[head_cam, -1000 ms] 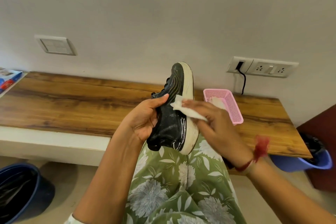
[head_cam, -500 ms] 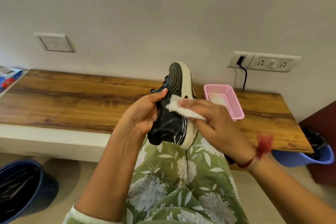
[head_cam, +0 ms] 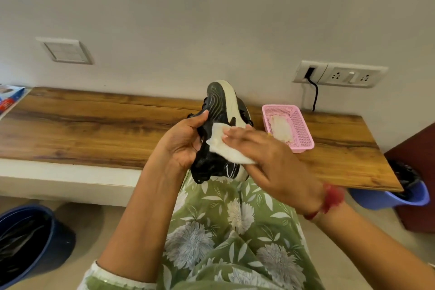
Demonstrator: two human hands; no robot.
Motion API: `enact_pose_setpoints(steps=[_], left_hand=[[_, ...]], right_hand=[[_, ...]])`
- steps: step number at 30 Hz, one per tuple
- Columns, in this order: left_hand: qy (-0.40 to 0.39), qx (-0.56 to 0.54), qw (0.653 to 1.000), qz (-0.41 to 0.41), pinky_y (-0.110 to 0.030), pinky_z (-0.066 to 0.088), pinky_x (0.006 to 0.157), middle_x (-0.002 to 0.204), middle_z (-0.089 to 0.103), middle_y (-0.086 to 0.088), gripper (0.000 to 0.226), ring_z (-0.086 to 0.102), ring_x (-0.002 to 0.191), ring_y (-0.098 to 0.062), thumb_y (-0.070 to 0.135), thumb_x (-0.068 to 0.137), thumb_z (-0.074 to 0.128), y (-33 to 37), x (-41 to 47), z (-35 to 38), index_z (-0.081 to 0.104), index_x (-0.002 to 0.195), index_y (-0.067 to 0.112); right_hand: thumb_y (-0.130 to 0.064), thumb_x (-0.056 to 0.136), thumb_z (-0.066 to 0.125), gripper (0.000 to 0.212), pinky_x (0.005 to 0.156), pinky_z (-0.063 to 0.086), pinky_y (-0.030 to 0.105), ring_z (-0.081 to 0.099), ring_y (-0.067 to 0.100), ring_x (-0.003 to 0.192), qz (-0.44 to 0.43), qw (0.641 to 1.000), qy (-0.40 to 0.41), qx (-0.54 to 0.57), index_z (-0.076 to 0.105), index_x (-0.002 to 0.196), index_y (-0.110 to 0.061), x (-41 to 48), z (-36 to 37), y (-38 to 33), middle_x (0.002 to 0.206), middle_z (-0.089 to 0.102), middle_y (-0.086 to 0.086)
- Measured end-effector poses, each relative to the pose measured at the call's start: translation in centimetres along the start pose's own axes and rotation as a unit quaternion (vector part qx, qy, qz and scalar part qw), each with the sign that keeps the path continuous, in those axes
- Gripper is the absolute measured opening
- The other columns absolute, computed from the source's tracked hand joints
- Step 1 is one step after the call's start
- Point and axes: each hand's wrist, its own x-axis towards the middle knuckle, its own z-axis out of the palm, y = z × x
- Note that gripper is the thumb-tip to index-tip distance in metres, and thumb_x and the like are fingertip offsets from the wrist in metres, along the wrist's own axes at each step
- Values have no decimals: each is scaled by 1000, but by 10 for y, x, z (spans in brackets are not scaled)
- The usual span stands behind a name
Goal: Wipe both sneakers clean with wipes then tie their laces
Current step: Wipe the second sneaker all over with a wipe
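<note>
A black sneaker [head_cam: 219,106] with a cream sole stands toe-up over my lap. My left hand [head_cam: 181,146] grips it from the left side, thumb on the upper. My right hand [head_cam: 270,160] holds a white wipe [head_cam: 219,146] against the sneaker's side, fingers laid across it. Behind the sole, a black part with laces [head_cam: 246,113] peeks out; it may be a second sneaker, mostly hidden.
A wooden bench [head_cam: 94,125] runs along the wall. On it sits a pink basket [head_cam: 303,146] with a crumpled wipe [head_cam: 281,128] inside, and a printed packet [head_cam: 9,99] lies at the far left. A dark blue bin [head_cam: 28,242] and a purple bin [head_cam: 395,198] stand on the floor.
My right hand has slid the wipe leftward and down across the sneaker's black side. My left hand keeps its grip, and the sneaker has tilted slightly.
</note>
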Motion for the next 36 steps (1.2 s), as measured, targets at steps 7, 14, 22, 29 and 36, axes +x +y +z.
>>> enact_pose_setpoints(steps=[7,14,22,29,36], left_hand=[[19,-10,1000,5,-45,58,75,91,71,-20,24,70,80,-29,17,98,48,-2,4,-5,60,107,-1],[0,-20,1000,-16,-44,58,72,86,70,-21,28,70,71,-30,21,99,46,0,0,1,62,99,-3],[37,-19,999,5,-47,46,99,129,58,-23,42,57,119,-34,21,98,47,3,8,-12,52,133,-1],[41,-42,998,-5,-46,50,74,88,70,-21,27,71,75,-31,20,100,45,-1,5,-12,59,110,0],[26,-61,998,-15,-51,56,69,94,67,-22,30,69,75,-33,20,100,46,0,2,-3,58,115,-2]], right_hand=[[-10,88,47,38,94,50,35,62,29,104,-84,996,27,29,53,125,-11,-13,4,12,124,60,7],[-18,88,46,35,77,47,13,59,-2,91,21,992,50,113,63,118,-9,17,-16,6,112,66,3],[-3,95,48,33,110,35,42,47,30,128,-198,962,19,-186,51,127,4,-26,14,15,131,55,19],[-26,88,58,21,71,53,26,64,12,83,102,945,116,289,68,106,-25,-9,-3,-18,98,70,-2],[-23,97,50,24,60,45,30,58,19,65,159,971,53,172,70,104,-12,29,-13,-16,89,68,18]])
